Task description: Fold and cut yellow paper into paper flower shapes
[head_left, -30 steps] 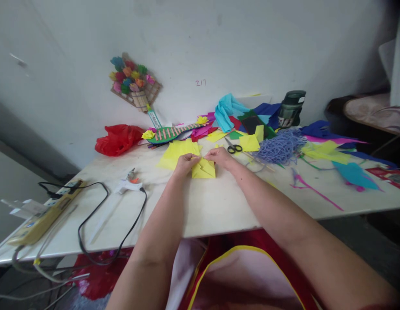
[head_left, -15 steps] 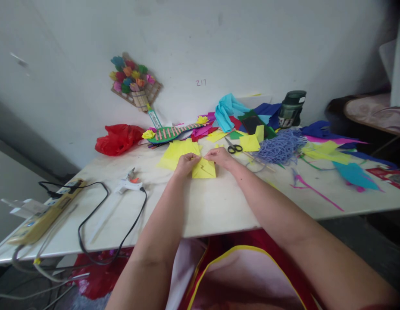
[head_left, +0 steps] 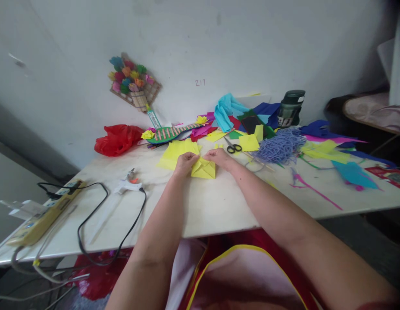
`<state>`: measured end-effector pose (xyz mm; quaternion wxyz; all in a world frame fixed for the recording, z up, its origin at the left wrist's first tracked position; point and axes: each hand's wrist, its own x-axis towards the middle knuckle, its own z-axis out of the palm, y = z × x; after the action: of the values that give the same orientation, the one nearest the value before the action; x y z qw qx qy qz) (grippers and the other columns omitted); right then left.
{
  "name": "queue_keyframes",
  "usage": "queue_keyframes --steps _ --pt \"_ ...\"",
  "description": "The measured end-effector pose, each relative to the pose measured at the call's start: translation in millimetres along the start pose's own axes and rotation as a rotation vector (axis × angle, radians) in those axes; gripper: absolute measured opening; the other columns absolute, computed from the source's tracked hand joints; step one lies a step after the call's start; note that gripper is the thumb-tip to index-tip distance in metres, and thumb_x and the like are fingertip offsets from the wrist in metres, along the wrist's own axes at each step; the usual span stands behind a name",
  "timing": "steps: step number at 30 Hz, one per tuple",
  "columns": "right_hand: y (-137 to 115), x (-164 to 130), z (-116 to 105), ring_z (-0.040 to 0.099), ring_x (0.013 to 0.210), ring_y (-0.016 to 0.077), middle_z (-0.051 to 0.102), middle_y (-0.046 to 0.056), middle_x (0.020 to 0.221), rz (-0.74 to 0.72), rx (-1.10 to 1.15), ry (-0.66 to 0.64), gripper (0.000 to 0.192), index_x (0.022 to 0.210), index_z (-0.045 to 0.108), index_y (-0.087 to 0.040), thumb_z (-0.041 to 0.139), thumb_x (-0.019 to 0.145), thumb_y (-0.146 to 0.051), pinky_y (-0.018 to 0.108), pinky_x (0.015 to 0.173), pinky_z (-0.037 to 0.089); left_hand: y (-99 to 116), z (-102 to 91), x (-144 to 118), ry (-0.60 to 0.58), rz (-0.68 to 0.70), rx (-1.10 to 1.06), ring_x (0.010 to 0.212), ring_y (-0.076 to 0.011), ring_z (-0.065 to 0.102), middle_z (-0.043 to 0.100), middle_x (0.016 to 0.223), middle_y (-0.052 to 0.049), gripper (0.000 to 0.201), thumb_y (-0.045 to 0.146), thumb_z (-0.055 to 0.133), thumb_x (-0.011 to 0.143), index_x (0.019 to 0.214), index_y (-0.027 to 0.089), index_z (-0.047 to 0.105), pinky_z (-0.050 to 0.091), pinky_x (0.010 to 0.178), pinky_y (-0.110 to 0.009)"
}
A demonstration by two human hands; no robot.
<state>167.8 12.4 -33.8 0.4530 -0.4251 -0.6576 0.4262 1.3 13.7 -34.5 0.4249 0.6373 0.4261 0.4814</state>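
Observation:
A small yellow piece of crepe paper (head_left: 204, 170) with creases and folds lies on the table between my hands. My left hand (head_left: 186, 162) pinches its upper left edge, fingers closed. At its upper right edge, my right hand (head_left: 218, 157) pinches it too. A larger yellow crepe sheet (head_left: 176, 154) lies just behind my left hand. Black-handled scissors (head_left: 234, 148) rest to the right of my right hand, beside some yellow paper squares (head_left: 249, 142).
A glue gun (head_left: 129, 185) with a black cord and a power strip (head_left: 48, 215) lie on the left, near a red plastic bag (head_left: 118, 140). Behind are a green flower-trimmed craft piece (head_left: 169, 133) and coloured paper. Purple string (head_left: 279, 147) and a dark bottle (head_left: 290, 108) stand right.
Both hands stay almost in place on the yellow paper. Its surface between them now looks more wrinkled and folded; the view has shifted very slightly.

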Motion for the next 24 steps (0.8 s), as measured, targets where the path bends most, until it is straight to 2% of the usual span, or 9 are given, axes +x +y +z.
queue_keyframes --steps 5,9,19,24 --pt "-0.2 1.1 2.9 0.041 0.051 0.0084 0.046 -0.005 0.050 -0.021 -0.062 0.060 0.023 0.057 0.057 -0.013 0.059 0.058 -0.036 0.022 0.052 0.033 -1.7 -0.7 1.5 0.000 -0.024 0.067 0.044 -0.0055 0.034 0.042 0.048 0.005 0.034 0.048 0.061 0.059 0.062 0.015 0.051 0.024 0.043 -0.020" --pt "-2.1 -0.1 3.4 0.040 0.050 0.0083 0.045 -0.005 0.050 -0.028 -0.055 0.068 0.025 0.057 0.055 -0.013 0.059 0.058 -0.038 0.022 0.051 0.031 -2.2 -1.8 2.7 0.045 -0.022 0.149 0.044 -0.0061 0.031 0.038 0.046 0.005 0.034 0.048 0.060 0.060 0.057 0.016 0.048 0.023 0.043 -0.020" --pt "0.4 -1.8 4.0 0.046 0.054 0.0102 0.052 -0.003 0.054 0.017 -0.005 -0.039 0.024 0.062 0.057 -0.014 0.057 0.062 -0.039 0.022 0.053 0.035 -0.4 -2.6 3.9 0.198 0.150 0.511 0.050 -0.0084 0.032 0.036 0.047 0.004 0.038 0.050 0.047 0.069 0.051 0.017 0.044 0.024 0.049 -0.022" --pt "2.0 -1.4 4.9 0.044 0.051 0.0094 0.049 -0.004 0.050 0.006 -0.045 -0.041 0.027 0.058 0.055 -0.014 0.057 0.062 -0.040 0.021 0.050 0.033 -0.5 -2.2 4.9 0.220 0.183 0.562 0.050 -0.0089 0.033 0.039 0.047 0.003 0.038 0.050 0.047 0.070 0.051 0.017 0.046 0.022 0.050 -0.023"
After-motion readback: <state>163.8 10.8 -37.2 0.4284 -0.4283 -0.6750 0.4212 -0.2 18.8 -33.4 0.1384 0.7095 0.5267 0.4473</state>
